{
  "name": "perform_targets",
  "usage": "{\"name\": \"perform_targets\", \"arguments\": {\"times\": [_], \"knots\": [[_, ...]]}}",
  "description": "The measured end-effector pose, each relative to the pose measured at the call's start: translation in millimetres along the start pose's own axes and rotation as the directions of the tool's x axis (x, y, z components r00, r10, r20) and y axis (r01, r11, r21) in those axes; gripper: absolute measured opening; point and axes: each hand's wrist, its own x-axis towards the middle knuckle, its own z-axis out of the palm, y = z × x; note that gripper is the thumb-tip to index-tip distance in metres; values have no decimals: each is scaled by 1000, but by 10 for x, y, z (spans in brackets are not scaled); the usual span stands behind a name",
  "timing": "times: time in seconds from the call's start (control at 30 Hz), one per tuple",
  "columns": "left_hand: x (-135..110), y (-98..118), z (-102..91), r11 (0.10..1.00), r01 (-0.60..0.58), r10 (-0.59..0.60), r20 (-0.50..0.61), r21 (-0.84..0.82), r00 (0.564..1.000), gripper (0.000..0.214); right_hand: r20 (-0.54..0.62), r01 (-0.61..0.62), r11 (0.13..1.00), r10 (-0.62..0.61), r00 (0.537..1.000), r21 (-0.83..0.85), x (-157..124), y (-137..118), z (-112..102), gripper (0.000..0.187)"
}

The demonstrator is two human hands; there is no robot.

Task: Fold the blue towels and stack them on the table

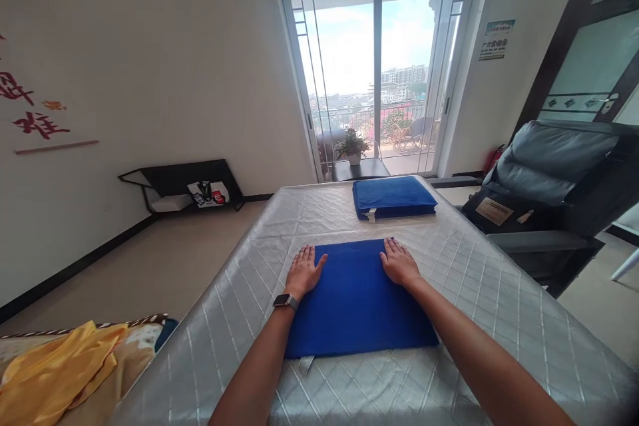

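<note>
A blue cloth [357,306], folded into a flat rectangle, lies on the silver quilted table cover [239,293] in front of me. A small white tag [305,365] sticks out at its near left edge. My left hand [303,271], with a watch on the wrist, rests flat at the cloth's far left edge, thumb spread. At the far right edge my right hand [399,262] lies flat too, fingers stretched out. Beyond them sits a stack of folded blue cloths [394,194] with white tags at its near side.
To the right stands a dark leather armchair [559,160] with a black bag [494,210] on it. Behind the table a potted plant [353,145] stands on a chair before the glass door [339,66]. Yellow fabric [64,373] lies at the lower left.
</note>
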Motion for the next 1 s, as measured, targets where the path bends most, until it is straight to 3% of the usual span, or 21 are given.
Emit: {"name": "perform_targets", "arguments": {"times": [0.27,0.43,0.53,0.6,0.7,0.8,0.9,1.0], "knots": [[-2,-8,35,1000,-17,17,-12,27,1000,85,8,61,998,-61,998,12,-223,-13,-18,67],[85,32,-94,990,15,-20,34,140,999,91,-17,56,998,-56,998,36,-286,2,20,67],[154,410,-160,989,-4,5,-8,146,1000,93,-4,45,997,-45,999,66,-292,-11,-10,67],[156,843,-135,987,-144,144,-3,66,990,86,-3,42,996,-42,999,75,-300,-13,-29,67],[80,1518,-10,912,-404,404,-16,-75,915,71,-1,76,996,-76,997,45,-317,9,-24,65],[-23,1869,106,854,-504,502,-50,-126,863,67,0,120,993,-120,993,8,-316,40,10,64],[-77,1777,127,881,-457,457,-27,-124,889,72,-13,96,995,-96,995,16,-296,41,32,63],[-79,1401,68,926,-361,366,32,-112,930,79,-12,59,998,-59,998,38,-280,14,20,66]]}}
